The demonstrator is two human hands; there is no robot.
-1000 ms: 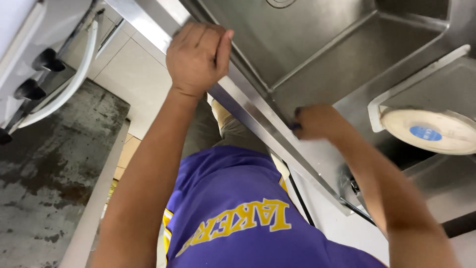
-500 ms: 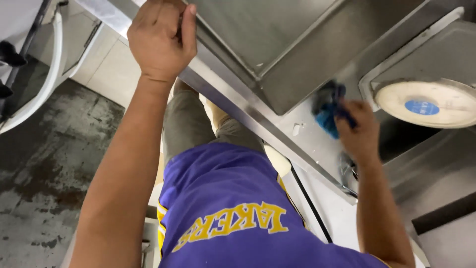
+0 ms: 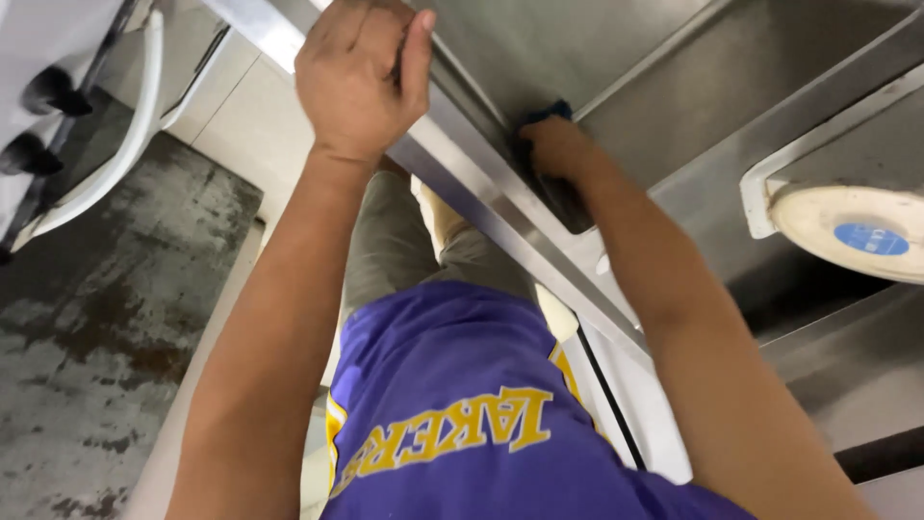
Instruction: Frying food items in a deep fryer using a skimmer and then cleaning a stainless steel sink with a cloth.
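Sink (image 3: 674, 125), stainless steel, serves as ref. landmark; its front rim runs diagonally from upper left to lower right. Left hand (image 3: 361, 82) sits on that rim at the upper-left end, fingers curled over the edge, thumb extended alongside; grip closed on the rim, nothing else held. Right hand (image 3: 558, 149) is just inside the sink, against the inner front wall below the rim, pressed on a blue cloth (image 3: 544, 114); only a small part of the cloth shows above the knuckles, fingers mostly hidden, so degree of closure cannot be read exactly, but the hand is in contact w/ the cloth. Round white disc w/ blue centre label (image 3: 852, 241) lies right of the sink basin, on a steel ledge, well apart from both hands. Purple shirt w/ yellow lettering (image 3: 462, 414) is below the rim, on the person's side. Stained grey floor (image 3: 77, 337) lies left of the sink. White hose (image 3: 125, 125) curves at far left, near black knobs (image 3: 43, 91).
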